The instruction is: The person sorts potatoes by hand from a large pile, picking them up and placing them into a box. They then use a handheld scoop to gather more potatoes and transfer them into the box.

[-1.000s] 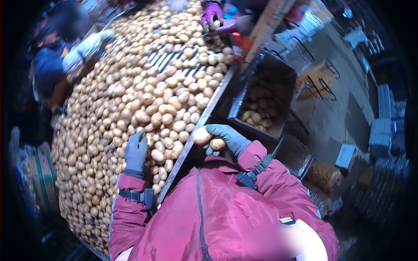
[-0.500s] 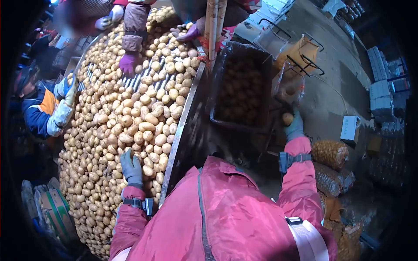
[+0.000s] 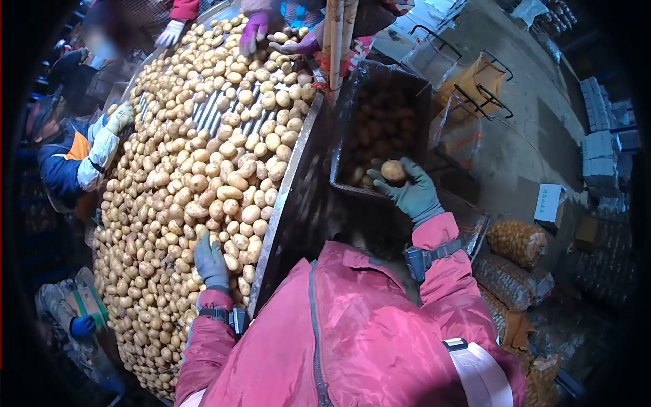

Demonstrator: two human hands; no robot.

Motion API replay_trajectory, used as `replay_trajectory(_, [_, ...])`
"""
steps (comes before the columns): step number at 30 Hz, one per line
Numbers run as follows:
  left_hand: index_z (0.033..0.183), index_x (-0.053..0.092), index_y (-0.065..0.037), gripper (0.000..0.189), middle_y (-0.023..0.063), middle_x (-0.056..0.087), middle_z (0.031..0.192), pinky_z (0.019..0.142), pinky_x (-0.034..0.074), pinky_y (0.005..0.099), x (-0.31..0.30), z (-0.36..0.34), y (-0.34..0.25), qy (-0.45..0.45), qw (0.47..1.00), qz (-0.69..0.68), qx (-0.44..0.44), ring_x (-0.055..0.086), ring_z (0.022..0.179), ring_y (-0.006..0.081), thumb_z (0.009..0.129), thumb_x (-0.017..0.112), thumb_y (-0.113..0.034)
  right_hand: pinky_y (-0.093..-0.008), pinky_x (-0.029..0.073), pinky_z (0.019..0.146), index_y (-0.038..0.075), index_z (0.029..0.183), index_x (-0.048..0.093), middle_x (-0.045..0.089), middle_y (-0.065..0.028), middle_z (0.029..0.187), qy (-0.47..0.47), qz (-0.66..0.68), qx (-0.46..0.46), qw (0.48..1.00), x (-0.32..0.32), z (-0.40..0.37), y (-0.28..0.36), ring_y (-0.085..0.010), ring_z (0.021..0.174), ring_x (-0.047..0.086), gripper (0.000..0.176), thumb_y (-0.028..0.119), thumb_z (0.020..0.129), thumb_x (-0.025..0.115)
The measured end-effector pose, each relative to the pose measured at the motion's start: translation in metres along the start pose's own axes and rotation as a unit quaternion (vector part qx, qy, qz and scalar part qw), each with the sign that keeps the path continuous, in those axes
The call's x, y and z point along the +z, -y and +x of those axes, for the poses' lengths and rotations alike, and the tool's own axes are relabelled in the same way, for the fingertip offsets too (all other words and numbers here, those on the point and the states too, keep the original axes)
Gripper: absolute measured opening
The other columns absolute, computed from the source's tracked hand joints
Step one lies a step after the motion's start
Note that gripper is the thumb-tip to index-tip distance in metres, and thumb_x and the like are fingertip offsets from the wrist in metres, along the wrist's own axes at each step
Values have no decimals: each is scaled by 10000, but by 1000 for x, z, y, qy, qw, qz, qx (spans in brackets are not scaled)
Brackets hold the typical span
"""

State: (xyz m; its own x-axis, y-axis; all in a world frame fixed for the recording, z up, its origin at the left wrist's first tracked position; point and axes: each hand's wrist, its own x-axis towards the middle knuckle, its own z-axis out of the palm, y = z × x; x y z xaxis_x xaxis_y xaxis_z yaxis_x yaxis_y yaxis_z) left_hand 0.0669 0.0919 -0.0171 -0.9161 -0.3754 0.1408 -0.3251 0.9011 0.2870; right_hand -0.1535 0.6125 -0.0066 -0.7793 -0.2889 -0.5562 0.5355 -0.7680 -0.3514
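My right hand (image 3: 412, 192), in a grey-green glove, holds a single potato (image 3: 392, 171) between thumb and fingers. It is over the near edge of a dark, plastic-lined crate (image 3: 333, 163) with potatoes inside, in shadow. My left hand (image 3: 211, 263), in a grey glove, lies on the heap of potatoes (image 3: 163, 224) near the table's metal rim (image 3: 285, 197). Its fingers are stretched forward over the potatoes, and the fingertips touch some of them.
Bare rollers (image 3: 211, 112) show through the heap. A purple-gloved hand (image 3: 253, 32) and other co-workers' hands reach in at the far side; a person in blue and orange (image 3: 74, 152) stands left. A pole (image 3: 332, 47) rises by the crate. Potato sacks (image 3: 515, 242) lie at right.
My right hand has swung left with the potato, from beside the crate to over its near edge. My left hand has shifted slightly. The co-worker's purple-gloved hand has drawn back toward the far side.
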Motion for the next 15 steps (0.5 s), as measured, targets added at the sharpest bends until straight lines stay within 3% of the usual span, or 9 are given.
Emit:
replay_trajectory(1, [1358,608,-51,389,215,637,1208,1000,452,487,-1,-1,-2,-1,1000,3,4,588,1111,400,1033,540,-254,-580,544,1041,17,1417,511,538,-326,1397,26,-78,-24,996,-8,3,-5,-495,1318,547,442,187,1016,588])
replay_trajectory(2, [1367,603,-51,394,220,635,1202,995,449,494,-1,-1,-1,4,1000,3,4,588,1105,407,1031,533,-244,-523,556,1045,-36,1485,437,514,-310,1450,89,-311,-99,941,-17,6,-10,-470,1311,562,516,159,1024,563])
replay_trajectory(3, [1368,603,-39,401,223,638,1214,1004,447,491,1,-2,2,6,1000,2,-12,589,1116,408,1022,542,-231,-433,586,1005,-23,1481,467,577,-275,1385,78,-325,-84,939,-29,12,-15,-402,1234,635,505,204,1039,561])
replay_trajectory(5, [1366,604,-26,407,228,643,1228,1012,446,492,6,-3,8,-3,1000,22,0,589,1130,411,1015,549,-224,-376,618,879,-26,1443,514,660,-234,1256,87,-336,-60,936,14,-17,-17,-326,1055,710,514,312,1058,552])
replay_trajectory(7, [1376,599,-9,415,227,651,1254,1039,439,480,13,-3,18,17,999,28,-32,592,1152,409,1021,544,-216,-345,612,740,-21,1400,552,708,-203,1111,27,-208,47,977,-17,-6,-31,-277,870,722,574,441,1061,531])
replay_trajectory(8, [1374,599,-3,417,227,649,1266,1048,435,476,13,-3,17,16,999,22,-31,590,1164,407,1022,543,-219,-352,605,676,-23,1346,586,718,-208,1068,34,-241,33,969,-27,-6,-37,-287,803,719,604,503,1059,509])
replay_trajectory(9, [1372,599,4,419,227,648,1278,1058,432,471,10,-2,14,14,999,16,-31,588,1175,404,1023,543,-222,-365,606,662,-19,1327,597,722,-213,1041,1,-169,58,984,-30,-12,-43,-294,782,719,632,541,1044,518])
replay_trajectory(11, [1365,605,4,416,221,646,1287,1070,425,467,9,-1,13,17,999,9,-37,580,1198,391,1031,531,-233,-386,601,656,-12,1315,611,722,-215,1007,-13,-277,40,960,-79,-5,-44,-312,777,716,661,576,1021,535])
replay_trajectory(15, [1365,605,-1,414,211,646,1291,1070,424,466,8,-1,10,19,999,16,-37,581,1198,386,1036,523,-238,-355,506,538,12,1127,695,692,-157,853,-121,-46,94,987,-91,-12,10,-280,655,660,673,649,947,573])
